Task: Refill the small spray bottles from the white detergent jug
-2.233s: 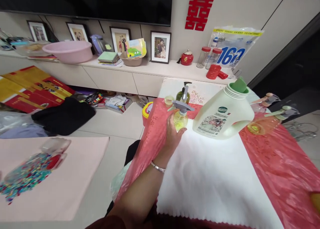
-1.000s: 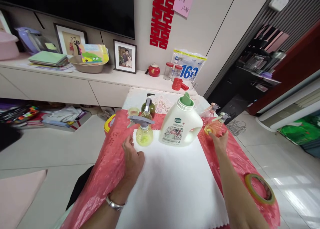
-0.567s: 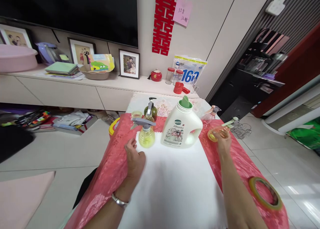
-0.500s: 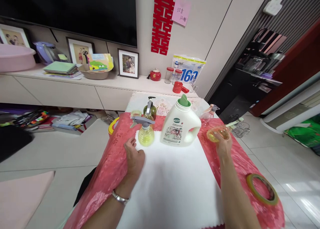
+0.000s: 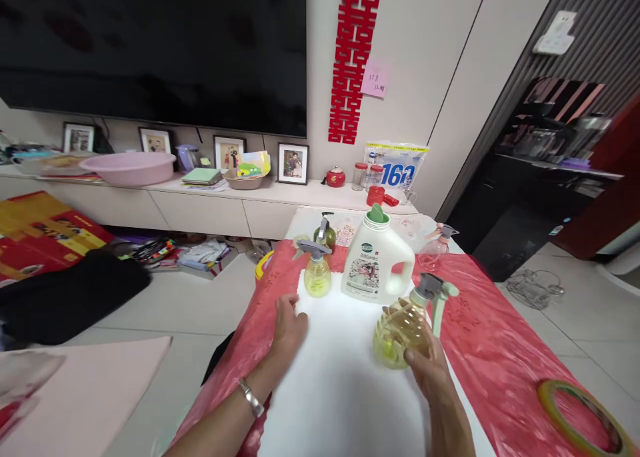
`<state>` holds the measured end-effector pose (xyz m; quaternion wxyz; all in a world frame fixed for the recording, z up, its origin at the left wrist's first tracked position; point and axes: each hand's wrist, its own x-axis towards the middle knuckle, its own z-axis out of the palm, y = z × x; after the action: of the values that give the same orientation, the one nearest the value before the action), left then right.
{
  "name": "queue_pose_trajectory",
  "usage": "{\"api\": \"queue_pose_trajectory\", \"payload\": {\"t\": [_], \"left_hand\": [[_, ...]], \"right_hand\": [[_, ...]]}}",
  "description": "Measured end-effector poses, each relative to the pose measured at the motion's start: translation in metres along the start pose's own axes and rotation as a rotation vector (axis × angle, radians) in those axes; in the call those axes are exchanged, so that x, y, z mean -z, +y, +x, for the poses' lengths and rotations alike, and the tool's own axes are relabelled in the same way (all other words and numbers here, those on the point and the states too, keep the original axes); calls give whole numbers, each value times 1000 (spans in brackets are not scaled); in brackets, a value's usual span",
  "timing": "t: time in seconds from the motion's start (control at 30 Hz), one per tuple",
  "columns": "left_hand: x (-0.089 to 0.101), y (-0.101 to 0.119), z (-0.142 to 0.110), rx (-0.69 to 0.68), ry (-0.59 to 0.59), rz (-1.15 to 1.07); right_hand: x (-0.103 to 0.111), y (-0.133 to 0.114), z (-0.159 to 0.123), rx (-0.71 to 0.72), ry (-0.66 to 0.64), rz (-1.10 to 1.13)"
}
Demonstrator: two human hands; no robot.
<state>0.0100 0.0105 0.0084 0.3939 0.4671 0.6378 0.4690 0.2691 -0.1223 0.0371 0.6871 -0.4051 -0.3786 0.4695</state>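
My right hand [image 5: 427, 370] is closed around a clear spray bottle of yellowish liquid [image 5: 403, 324] with a grey and pale green trigger, held tilted over the white cloth [image 5: 345, 390]. My left hand [image 5: 289, 324] lies flat and open on the cloth's left edge, just in front of a small yellow spray bottle [image 5: 317, 270]. A large white detergent jug with a green cap [image 5: 379, 257] stands behind the cloth. The cloth lies on a table under a red plastic cover [image 5: 495, 357].
A dark green pump bottle [image 5: 326, 230] and a pinkish spray bottle [image 5: 436, 244] stand at the back of the table. A roll of tape [image 5: 580, 417] lies at the right front. A low cabinet [image 5: 210, 207] with frames and a pink basin [image 5: 127, 167] runs along the wall.
My right hand took the yellowish spray bottle from the right back of the table and brought it over the white cloth, nearer to me. My left hand stayed on the cloth's edge.
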Motion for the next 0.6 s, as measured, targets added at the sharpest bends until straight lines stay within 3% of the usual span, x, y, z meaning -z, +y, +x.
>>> {"api": "queue_pose_trajectory", "payload": {"t": [0.13,0.27,0.4,0.6], "left_hand": [[21,20,-35,-46,-169,2],[31,66,-68,-105,-637,-181],[33,99,-85,-46,-962,-423],[35,104,-88,97,-1123,-685]], "right_hand": [[-12,11,-9,-167,-238,131],[-15,23,-18,-352,-411,194],[-18,29,-23,-540,-538,171],[-28,24,-30,-551,-597,-3]]}}
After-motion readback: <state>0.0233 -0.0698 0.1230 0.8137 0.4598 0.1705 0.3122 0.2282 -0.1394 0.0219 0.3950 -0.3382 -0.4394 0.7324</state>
